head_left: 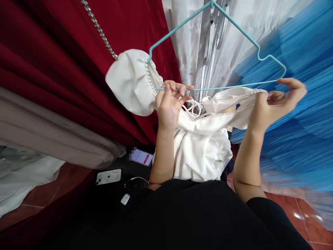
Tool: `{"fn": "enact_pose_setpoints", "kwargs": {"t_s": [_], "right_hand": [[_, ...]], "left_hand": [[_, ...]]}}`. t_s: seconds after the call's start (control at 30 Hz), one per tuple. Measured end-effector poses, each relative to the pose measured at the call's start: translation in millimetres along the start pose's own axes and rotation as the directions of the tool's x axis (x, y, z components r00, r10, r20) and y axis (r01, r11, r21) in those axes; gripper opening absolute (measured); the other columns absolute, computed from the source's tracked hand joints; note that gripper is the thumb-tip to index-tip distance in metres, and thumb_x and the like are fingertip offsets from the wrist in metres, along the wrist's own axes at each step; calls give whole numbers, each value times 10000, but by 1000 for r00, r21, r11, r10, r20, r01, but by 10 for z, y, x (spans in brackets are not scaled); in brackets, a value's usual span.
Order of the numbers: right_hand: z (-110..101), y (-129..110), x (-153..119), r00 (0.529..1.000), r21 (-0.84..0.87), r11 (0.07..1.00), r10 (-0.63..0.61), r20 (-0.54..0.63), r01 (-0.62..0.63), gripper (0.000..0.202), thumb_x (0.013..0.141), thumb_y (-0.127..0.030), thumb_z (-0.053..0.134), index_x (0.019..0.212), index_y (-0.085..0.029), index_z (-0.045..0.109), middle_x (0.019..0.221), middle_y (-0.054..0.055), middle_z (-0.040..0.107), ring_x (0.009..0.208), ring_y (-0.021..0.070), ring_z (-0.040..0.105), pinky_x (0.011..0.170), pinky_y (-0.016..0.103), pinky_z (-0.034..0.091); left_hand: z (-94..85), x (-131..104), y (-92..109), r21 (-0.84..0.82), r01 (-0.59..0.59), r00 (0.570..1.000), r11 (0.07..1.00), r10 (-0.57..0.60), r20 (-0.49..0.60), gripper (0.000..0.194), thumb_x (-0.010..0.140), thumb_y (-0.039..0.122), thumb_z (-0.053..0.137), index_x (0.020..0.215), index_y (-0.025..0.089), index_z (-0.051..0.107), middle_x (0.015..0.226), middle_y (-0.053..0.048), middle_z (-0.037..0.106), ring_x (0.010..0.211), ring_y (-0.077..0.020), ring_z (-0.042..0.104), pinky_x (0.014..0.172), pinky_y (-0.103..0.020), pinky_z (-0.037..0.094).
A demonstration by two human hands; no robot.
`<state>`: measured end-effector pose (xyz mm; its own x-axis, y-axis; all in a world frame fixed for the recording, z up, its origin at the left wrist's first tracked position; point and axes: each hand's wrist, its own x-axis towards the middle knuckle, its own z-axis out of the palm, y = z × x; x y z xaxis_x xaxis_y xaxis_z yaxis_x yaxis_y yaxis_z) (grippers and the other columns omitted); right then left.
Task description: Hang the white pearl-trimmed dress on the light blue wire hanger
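Note:
A white dress (203, 152) lies bunched over my lap, its neckline edged with small pearls and thin white cords looped at the middle. The left end of the light-blue hanger (179, 29) sits inside the pearl-trimmed opening of a puffed sleeve (131, 81). My left hand (169, 102) is closed around the lower bar of the hanger, beside that sleeve. On the other side my right hand (277, 100) grips the dress's pearl-edged top, with its index finger touching the hanger's right corner. The hanger's right shoulder is bare of cloth.
A deep red curtain (125, 27) hangs at left, with a beaded chain (100, 31) in front. Blue tulle (293, 139) fills the right side. White fabric (184, 27) hangs behind. Two phones (108, 176) and a small white case (125, 199) rest on a black surface.

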<state>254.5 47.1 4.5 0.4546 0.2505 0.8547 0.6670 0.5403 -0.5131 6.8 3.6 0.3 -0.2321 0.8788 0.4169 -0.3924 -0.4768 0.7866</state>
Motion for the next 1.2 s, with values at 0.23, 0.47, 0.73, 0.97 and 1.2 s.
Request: {"fn": "enact_pose_setpoints", "kwargs": {"t_s": [0.23, 0.47, 0.73, 0.97, 1.2], "right_hand": [[-36, 106, 786, 997, -21, 1000, 5, 82, -3, 421, 576, 53, 531, 766, -292, 381, 852, 13, 562, 704, 122, 484, 517, 268, 277], [201, -450, 960, 910, 106, 991, -118, 397, 82, 317, 655, 1, 540, 700, -298, 445, 833, 50, 695, 710, 161, 617, 550, 298, 343], [243, -540, 782, 921, 236, 970, -46, 387, -51, 251, 749, -47, 628, 758, -276, 527, 855, 56, 686, 723, 140, 601, 630, 286, 476], [-1, -778, 493, 875, 249, 969, -119, 469, -2, 111, 868, -187, 704, 811, -236, 622, 850, 22, 664, 711, 136, 597, 648, 303, 487], [274, -776, -239, 565, 202, 958, -283, 775, 203, 281, 1016, -356, 561, 1294, -328, 583, 1216, 23, 736, 1040, 241, 674, 1044, 502, 522]], "left_hand": [[-149, 64, 87, -17, 40, 998, 999, -39, 41, 321, 927, 542, 680, 860, 271, 522, 824, -57, 593, 1114, -290, 732, 486, -243, 501], [-134, 33, 46, 8, 7, 998, 1000, -7, 55, 335, 963, 574, 635, 890, 272, 511, 856, -54, 608, 1111, -260, 727, 483, -234, 506], [-115, 26, 29, 46, 9, 999, 999, -11, 50, 404, 956, 628, 614, 909, 261, 451, 845, -46, 582, 1145, -268, 727, 610, -258, 557], [-95, 35, -1, 20, 19, 1000, 1000, -19, 11, 410, 943, 636, 637, 908, 260, 479, 855, -48, 629, 1137, -253, 730, 604, -237, 586], [-139, 19, -63, 43, 57, 997, 997, -58, 42, 392, 964, 649, 591, 1034, 265, 559, 1120, -85, 750, 1252, -266, 710, 688, -246, 599]]}}
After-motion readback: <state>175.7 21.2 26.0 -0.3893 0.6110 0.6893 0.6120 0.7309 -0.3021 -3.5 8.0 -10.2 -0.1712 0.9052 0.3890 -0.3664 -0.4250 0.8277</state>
